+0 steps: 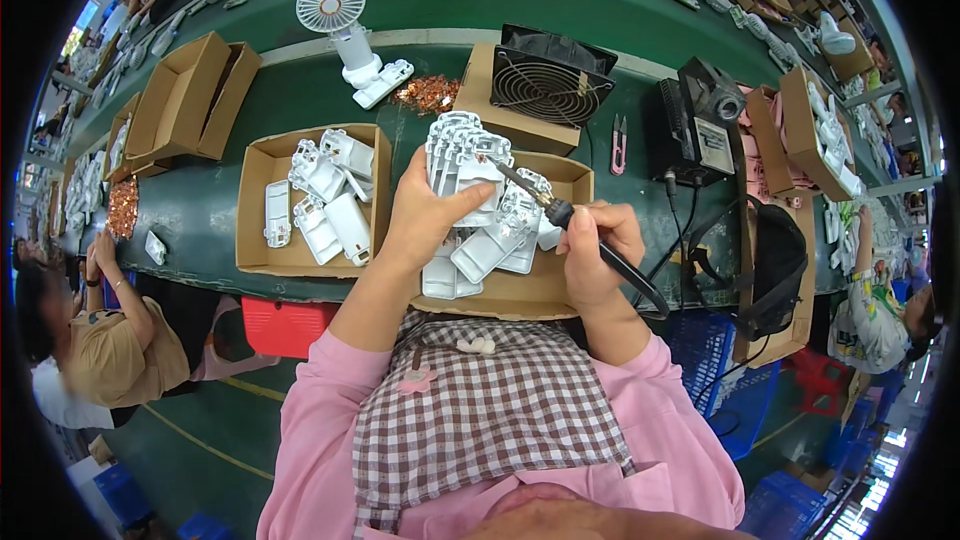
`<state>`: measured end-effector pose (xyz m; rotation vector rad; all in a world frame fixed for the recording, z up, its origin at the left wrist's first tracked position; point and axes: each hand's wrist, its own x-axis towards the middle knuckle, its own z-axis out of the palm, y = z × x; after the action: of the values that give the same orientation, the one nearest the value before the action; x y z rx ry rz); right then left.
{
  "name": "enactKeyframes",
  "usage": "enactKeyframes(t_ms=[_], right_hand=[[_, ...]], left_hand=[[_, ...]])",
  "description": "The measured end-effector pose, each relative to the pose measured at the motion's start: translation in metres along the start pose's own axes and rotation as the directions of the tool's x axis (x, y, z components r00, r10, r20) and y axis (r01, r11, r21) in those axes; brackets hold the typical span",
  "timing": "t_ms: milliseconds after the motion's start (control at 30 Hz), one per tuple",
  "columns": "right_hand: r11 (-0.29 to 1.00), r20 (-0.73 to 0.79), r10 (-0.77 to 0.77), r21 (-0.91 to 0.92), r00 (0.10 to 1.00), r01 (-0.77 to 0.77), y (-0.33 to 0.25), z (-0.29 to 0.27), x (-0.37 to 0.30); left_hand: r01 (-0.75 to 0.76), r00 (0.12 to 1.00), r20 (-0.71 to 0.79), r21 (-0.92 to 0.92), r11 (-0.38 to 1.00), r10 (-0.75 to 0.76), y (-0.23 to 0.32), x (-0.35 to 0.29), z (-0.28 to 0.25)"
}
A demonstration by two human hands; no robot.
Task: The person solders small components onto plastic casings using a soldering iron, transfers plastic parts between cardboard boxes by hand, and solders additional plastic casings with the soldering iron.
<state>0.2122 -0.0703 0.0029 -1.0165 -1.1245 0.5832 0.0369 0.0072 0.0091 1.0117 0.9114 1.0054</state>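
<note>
White housings (463, 162), stacked: our left hand (424, 208) is grasping them, presenting open faces to the soldering iron (557, 211) our right hand (597, 252) is clasping; tip contact is looking uncertain.

Left box (382, 180) beside right box (540, 302) on bench (200, 210), casings (348, 225) in both; extractor fan (549, 85) behind right box, snips (619, 147) right of fan.

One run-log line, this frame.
left hand: holding stacked white plastic casings | right hand: holding black-handled soldering iron | iron tip: at casings
</note>
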Motion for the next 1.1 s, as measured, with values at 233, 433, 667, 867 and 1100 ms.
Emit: enactKeyframes(t_ms=[233,433,667,867,1100], right_hand=[[0.997,-0.032,0.077,0.024,0.997,-0.076,-0.0014,0.0032,0.0036],[0.998,-0.025,0.070,0.007,0.997,-0.070,-0.0001,0.0019,0.0036],[0.998,0.001,0.062,-0.022,0.998,-0.062,0.0024,0.0016,0.0030],[0.997,-0.003,0.078,-0.008,0.997,-0.078,0.0018,0.0021,0.0026],[0.998,0.004,0.050,-0.034,0.999,-0.050,0.0037,0.0022,0.0023]], left_hand=[[0.007,1.000,-0.013,-0.028,1.000,-0.007,0.0017,0.0004,-0.0001],[-0.013,1.000,0.012,-0.075,0.997,0.014,-0.0036,0.0021,-0.0019],[0.009,1.000,0.015,-0.063,0.998,-0.008,0.0003,0.0006,-0.0022],[0.013,1.000,0.015,-0.077,0.997,-0.011,0.0031,-0.0009,-0.0010],[0.007,1.000,0.009,-0.055,0.998,-0.007,0.0011,-0.0002,-0.0018]])
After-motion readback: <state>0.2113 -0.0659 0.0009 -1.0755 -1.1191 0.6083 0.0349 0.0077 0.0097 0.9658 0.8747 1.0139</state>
